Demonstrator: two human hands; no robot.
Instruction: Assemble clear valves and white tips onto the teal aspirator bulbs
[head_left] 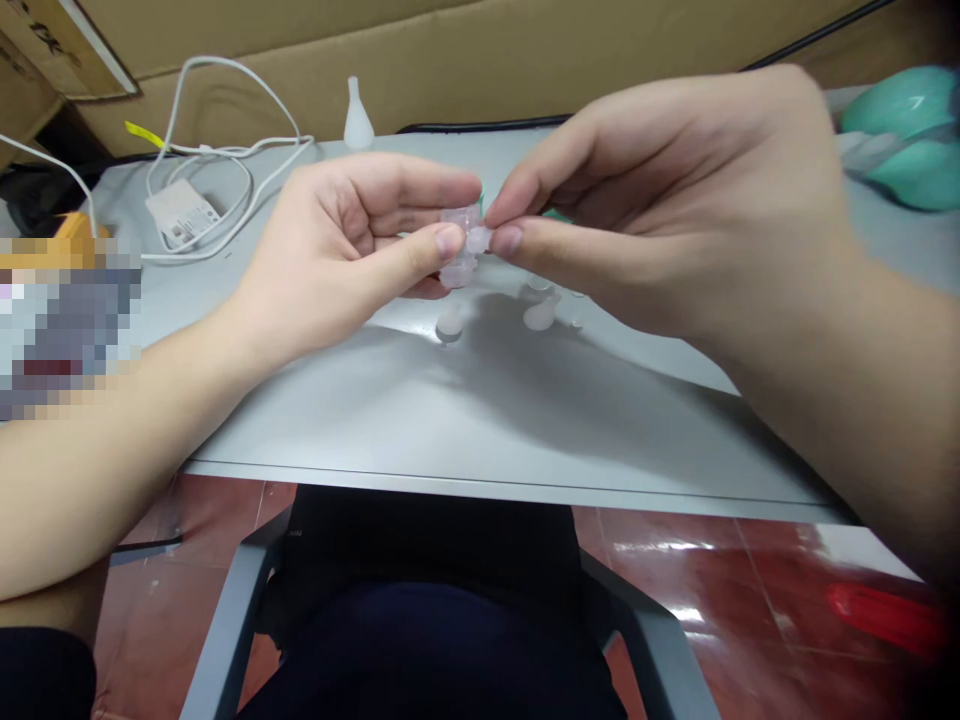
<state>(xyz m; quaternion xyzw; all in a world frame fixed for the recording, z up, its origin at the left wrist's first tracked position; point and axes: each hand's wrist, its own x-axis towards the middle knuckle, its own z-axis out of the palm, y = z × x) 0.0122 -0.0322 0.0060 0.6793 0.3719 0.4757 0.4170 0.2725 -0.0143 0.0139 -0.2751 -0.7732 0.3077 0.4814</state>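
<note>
My left hand pinches a small translucent plastic fitting between thumb and fingers, above the grey table. From the right, the thumb and forefinger of my right hand are closed on a small whitish cap-like piece, which touches the fitting's side. A bit of green shows behind the fingertips. On the table below lie a small white bulb-shaped piece and, to its right, another white rounded piece. Some smaller clear pieces beside them are partly hidden by my right hand.
A white nozzle-shaped bulb stands at the table's back. White cable coils around a white adapter at left, near an orange-yellow object. A teal, rounded object sits at far right. Cardboard walls the back edge.
</note>
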